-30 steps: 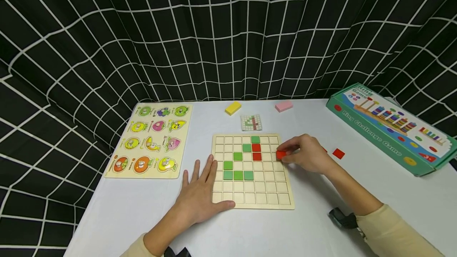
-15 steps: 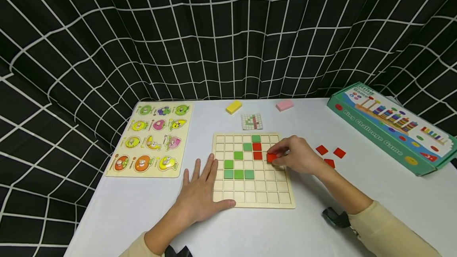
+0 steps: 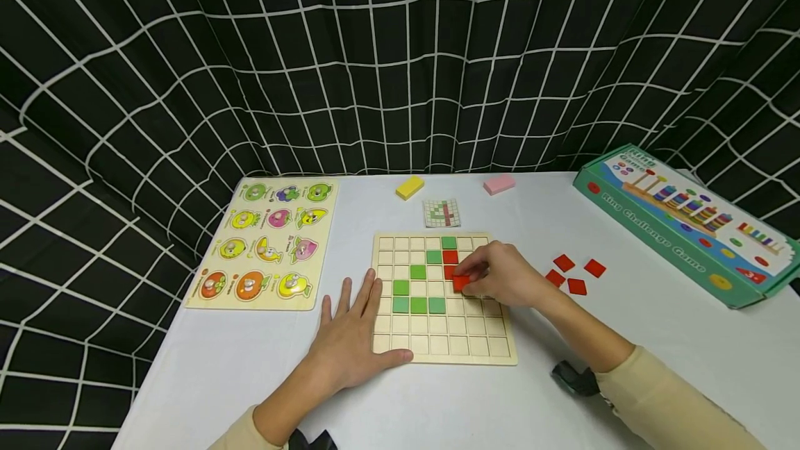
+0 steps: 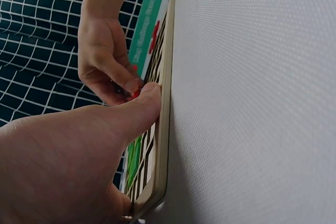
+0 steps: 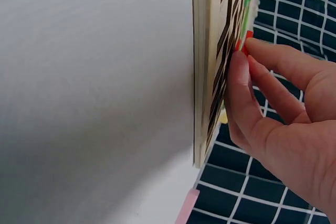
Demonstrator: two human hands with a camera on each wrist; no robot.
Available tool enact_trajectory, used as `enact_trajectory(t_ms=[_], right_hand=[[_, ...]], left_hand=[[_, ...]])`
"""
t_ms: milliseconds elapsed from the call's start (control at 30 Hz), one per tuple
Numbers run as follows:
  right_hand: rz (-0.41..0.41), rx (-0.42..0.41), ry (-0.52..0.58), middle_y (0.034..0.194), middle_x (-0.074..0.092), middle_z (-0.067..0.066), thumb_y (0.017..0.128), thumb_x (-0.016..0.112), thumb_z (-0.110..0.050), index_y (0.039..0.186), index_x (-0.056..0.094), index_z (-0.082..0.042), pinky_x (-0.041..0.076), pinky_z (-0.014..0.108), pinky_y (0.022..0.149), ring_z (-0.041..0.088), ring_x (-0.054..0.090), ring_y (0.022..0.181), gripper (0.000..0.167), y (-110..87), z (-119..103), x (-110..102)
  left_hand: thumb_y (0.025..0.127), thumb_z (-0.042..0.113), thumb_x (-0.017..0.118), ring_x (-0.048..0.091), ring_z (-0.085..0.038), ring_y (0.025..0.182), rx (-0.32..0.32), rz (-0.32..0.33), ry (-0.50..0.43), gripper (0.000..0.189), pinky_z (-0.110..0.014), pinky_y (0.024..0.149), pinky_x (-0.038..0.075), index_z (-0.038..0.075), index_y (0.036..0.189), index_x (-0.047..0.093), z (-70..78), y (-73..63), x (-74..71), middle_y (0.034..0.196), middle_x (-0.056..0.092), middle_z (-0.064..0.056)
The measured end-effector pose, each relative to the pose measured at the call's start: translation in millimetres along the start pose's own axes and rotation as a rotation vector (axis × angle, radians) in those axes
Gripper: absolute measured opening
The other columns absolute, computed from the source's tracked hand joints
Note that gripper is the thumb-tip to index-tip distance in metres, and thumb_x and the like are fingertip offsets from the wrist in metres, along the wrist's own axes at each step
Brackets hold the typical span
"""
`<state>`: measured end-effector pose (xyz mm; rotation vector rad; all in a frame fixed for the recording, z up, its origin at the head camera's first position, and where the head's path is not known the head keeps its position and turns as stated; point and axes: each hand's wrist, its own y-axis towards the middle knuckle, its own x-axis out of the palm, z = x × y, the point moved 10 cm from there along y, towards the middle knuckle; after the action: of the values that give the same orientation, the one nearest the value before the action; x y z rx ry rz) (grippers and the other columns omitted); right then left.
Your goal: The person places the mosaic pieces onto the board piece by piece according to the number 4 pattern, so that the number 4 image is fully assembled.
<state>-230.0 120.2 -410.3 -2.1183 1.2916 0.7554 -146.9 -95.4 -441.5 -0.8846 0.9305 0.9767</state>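
Note:
My left hand (image 3: 346, 349) lies with its fingers spread along the left side of the wooden grid board (image 3: 459, 346), its thumb on the front edge. My right hand (image 3: 503, 275) pinches a red square tile (image 3: 460, 284) between thumb and fingers, low over the board and just below two red tiles (image 3: 449, 256) set in one column. In the right wrist view the fingertips holding the red tile (image 5: 249, 35) are close to the board's surface. Several green tiles (image 3: 417, 306) sit in cells to the left, in a diagonal and a short row.
Several loose red tiles (image 3: 564, 262) lie right of the board. Behind it are a small pattern card (image 3: 441, 213), a yellow block (image 3: 409, 188) and a pink block (image 3: 498, 185). A fruit puzzle board (image 3: 262, 245) lies at left, a green game box (image 3: 681, 228) at right.
My right hand has carried the red tile leftward from the board's right edge to the column of red tiles. The loose red tiles have come into view. The left hand has stayed put.

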Motion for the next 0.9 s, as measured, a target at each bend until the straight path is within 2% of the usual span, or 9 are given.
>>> enact_trajectory(t_ms=[433,900], right_hand=[[-0.034,-0.036,-0.022,0.089,0.07,0.003,0.081,0.081,0.005,0.102,0.081,-0.008,0.051,0.025,0.07,0.014,0.059,0.08,0.025,2.2,-9,9],[-0.024,-0.038,-0.039,0.086,0.068,0.002,0.079,0.081,0.005,0.1,0.081,-0.009,0.049,0.026,0.069,0.014,0.058,0.078,0.025,2.7,-11,10]], left_hand=[[0.082,0.08,0.067,0.009,-0.048,0.16,0.0,0.004,0.01,0.122,-0.076,0.12,0.014,0.009,0.168,0.017,0.4,-0.2,-1.0,0.177,0.005,-0.006],[0.082,0.08,0.066,0.009,-0.048,0.159,-0.002,0.001,0.014,0.122,-0.076,0.12,0.014,0.009,0.168,0.017,1.1,-0.9,-1.3,0.177,0.006,-0.006]])
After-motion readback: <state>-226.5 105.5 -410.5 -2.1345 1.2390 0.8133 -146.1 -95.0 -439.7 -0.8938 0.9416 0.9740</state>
